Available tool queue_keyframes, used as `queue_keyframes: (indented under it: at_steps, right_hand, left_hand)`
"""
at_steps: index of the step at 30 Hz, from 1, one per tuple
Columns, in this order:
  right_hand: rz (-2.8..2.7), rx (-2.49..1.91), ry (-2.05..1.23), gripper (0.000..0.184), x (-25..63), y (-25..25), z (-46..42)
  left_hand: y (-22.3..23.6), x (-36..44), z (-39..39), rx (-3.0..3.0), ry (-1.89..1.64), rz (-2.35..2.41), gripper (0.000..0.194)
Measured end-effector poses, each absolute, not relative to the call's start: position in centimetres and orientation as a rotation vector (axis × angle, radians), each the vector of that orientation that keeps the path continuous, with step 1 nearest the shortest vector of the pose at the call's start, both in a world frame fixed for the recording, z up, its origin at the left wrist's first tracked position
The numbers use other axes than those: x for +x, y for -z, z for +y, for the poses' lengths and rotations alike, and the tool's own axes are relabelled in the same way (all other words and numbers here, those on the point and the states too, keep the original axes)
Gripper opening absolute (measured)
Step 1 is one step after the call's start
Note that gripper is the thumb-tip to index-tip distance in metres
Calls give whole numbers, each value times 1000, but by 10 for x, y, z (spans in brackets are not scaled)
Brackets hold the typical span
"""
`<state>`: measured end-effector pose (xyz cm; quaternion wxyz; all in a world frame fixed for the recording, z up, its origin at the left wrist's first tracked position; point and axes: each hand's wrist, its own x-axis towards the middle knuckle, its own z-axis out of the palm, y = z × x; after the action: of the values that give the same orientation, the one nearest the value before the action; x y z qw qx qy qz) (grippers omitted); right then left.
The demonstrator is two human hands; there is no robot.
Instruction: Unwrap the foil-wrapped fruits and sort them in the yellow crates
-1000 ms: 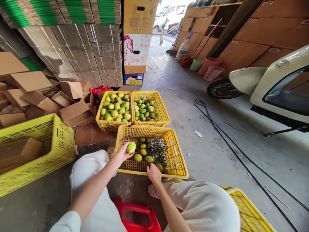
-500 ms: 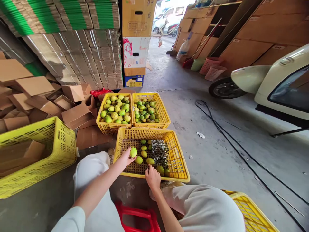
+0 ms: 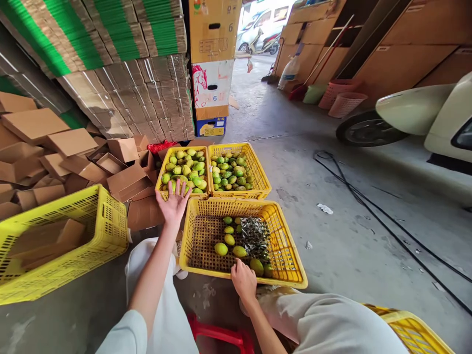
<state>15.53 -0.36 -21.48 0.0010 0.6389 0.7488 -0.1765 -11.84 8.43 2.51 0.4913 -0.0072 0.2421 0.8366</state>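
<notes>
My left hand (image 3: 171,202) is stretched forward with its fingers spread, at the near edge of the far-left yellow crate (image 3: 161,185) full of yellow-green fruit (image 3: 186,171); nothing is in it. My right hand (image 3: 243,279) rests on the near rim of the closest yellow crate (image 3: 286,272), fingers curled over the rim beside a green fruit (image 3: 256,266). That crate holds a few loose fruit (image 3: 221,249) and a dark heap of stems (image 3: 254,235). A second far crate (image 3: 260,181) holds smaller green fruit.
Folded cardboard boxes (image 3: 73,157) pile at left, behind a yellow crate (image 3: 92,236) of cardboard. Stacked flat cartons (image 3: 129,93) rise at the back. A cream scooter (image 3: 424,118) stands right, black cables (image 3: 368,206) cross the floor. A red stool (image 3: 217,334) sits below me, and another yellow crate (image 3: 416,329) at bottom right.
My left hand carried a fruit from the near crate forward to the far-left crate and now shows open and empty. My right hand stayed at the near crate's rim. The camera shifted left.
</notes>
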Motion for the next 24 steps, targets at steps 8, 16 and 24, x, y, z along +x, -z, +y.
queue_keyframes:
  at_steps: [8,16,24]
  right_hand:
    - [2342,2004,629,30,154,203,-4]
    - [2313,2002,656,33,153,200,-5]
    - [2262,2108,776,49,149,189,-7]
  left_hand:
    - [-26,-115,75,75,-2003,668,59]
    - [-7,-101,76,82,-1874,728,63]
    - [103,-23,66,54,-910,1506,35]
